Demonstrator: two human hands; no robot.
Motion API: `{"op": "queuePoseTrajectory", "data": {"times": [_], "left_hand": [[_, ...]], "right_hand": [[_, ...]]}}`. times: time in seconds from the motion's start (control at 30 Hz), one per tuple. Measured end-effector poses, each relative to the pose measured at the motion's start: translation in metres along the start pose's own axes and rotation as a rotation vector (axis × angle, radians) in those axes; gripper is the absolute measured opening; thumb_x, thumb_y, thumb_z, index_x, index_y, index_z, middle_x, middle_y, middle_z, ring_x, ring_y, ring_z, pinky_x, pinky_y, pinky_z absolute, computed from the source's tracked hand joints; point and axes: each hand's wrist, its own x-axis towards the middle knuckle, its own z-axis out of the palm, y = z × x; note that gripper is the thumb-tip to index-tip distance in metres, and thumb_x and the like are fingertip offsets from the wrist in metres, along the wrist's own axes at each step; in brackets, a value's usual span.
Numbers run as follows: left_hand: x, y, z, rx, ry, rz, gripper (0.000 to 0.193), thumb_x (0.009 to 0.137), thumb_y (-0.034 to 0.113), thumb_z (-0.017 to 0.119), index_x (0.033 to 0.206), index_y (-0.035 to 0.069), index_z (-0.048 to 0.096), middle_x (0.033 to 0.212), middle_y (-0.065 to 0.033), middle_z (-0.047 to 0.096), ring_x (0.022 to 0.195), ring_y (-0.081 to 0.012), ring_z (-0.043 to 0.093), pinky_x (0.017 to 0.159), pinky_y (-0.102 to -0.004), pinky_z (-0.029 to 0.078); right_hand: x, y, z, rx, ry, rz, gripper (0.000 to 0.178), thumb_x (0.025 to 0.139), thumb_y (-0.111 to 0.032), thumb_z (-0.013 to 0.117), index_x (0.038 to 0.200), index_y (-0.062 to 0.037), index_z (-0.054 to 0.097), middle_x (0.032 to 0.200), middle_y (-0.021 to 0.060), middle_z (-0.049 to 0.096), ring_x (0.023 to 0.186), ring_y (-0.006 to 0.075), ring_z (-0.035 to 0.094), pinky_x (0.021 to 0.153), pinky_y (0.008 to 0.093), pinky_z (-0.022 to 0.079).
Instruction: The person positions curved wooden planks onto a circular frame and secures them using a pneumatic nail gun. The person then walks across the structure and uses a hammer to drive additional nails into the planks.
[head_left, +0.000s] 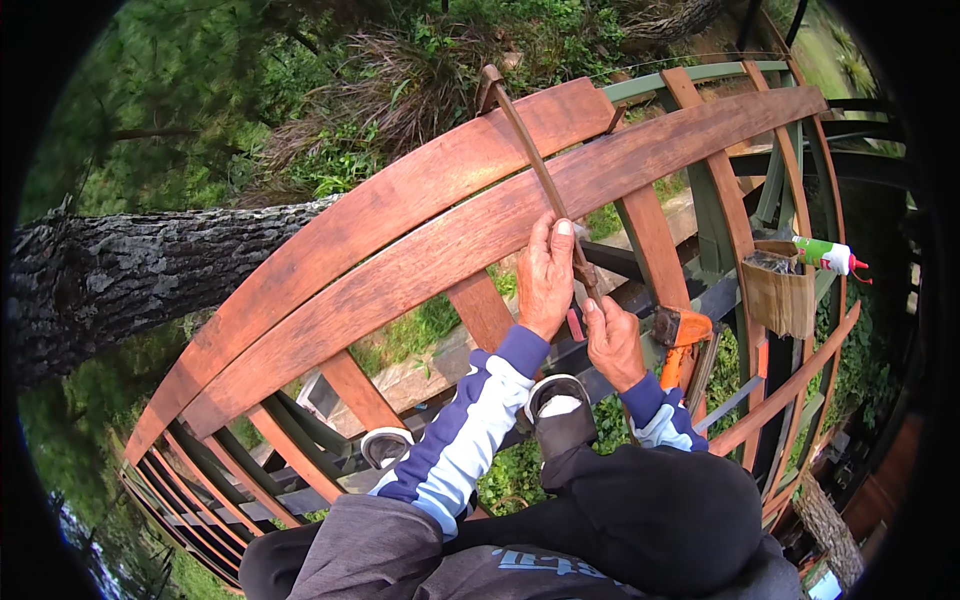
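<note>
A long brown metal bar clamp [530, 150] lies across two curved reddish wooden planks. Its far jaw hooks over the outer edge of the outer plank [400, 200]; the inner plank [380, 270] runs alongside, a narrow gap between them. My left hand [546, 280] is closed around the bar by the inner plank's near edge, thumb pressed along it. At the near end of the clamp, my right hand [614, 345] pinches the bar's end between thumb and fingers. A small red object [575, 324] shows between my hands; its kind is unclear.
Crosswise slats [655, 250] and dark beams have open gaps with greenery below. To the right are an orange-handled tool [682, 335], a cardboard box [778, 295] and a green-and-white bottle with red cap [825, 255]. A tree trunk [170, 270] stands left. My shoes [560, 400] rest among the beams.
</note>
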Motion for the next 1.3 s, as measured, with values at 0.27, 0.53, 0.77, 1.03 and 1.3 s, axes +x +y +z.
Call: {"op": "queuePoseTrajectory", "data": {"times": [0.27,0.53,0.77,1.03,1.3], "left_hand": [[-0.007,0.014,0.006,-0.004,-0.145,-0.149,0.042,0.098,0.041,0.049,0.103,0.001,0.059,0.079,-0.0058,0.068,0.054,-0.0044,0.048,0.045,-0.0211,0.042],[-0.015,0.005,0.005,-0.111,-0.176,-0.187,0.040,0.098,0.037,0.050,0.096,-0.002,0.060,0.075,-0.0086,0.067,0.059,-0.0093,0.057,0.053,-0.0276,0.045],[-0.019,-0.014,-0.007,-0.105,0.030,-0.005,0.023,0.095,0.023,0.055,0.104,0.003,0.062,0.072,-0.0035,0.061,0.058,-0.0093,0.053,0.053,-0.0254,0.045],[-0.065,-0.030,-0.017,0.247,-0.220,0.073,0.060,0.078,0.005,0.066,0.134,0.012,0.047,0.084,-0.0090,0.060,0.067,-0.0200,0.061,0.060,-0.0326,0.050],[-0.032,-0.045,-0.018,0.649,-0.189,0.569,0.047,0.076,0.007,0.068,0.121,0.000,0.054,0.085,-0.0131,0.061,0.075,-0.0311,0.063,0.059,-0.0404,0.052]], "right_hand": [[-0.003,-0.002,-0.003,0.008,0.002,-0.010,0.029,0.096,-0.016,0.052,0.074,0.0032,0.050,0.056,0.0195,0.050,0.047,0.0304,0.051,0.047,0.0380,0.039],[-0.002,-0.001,-0.005,-0.037,-0.044,-0.014,0.022,0.095,-0.016,0.053,0.085,0.0037,0.055,0.060,0.0234,0.054,0.060,0.0433,0.059,0.049,0.0438,0.042],[-0.003,-0.002,-0.005,0.026,-0.063,0.087,0.021,0.095,-0.016,0.055,0.086,0.0029,0.058,0.057,0.0209,0.052,0.052,0.0375,0.057,0.047,0.0403,0.040],[-0.005,0.004,-0.006,0.125,-0.062,0.005,0.014,0.088,-0.010,0.052,0.082,0.0027,0.053,0.060,0.0219,0.054,0.055,0.0391,0.059,0.049,0.0406,0.043],[-0.001,0.004,-0.008,0.072,-0.088,0.012,0.012,0.085,-0.005,0.045,0.081,0.0011,0.055,0.056,0.0084,0.055,0.050,0.0130,0.055,0.047,0.0301,0.042]]}}
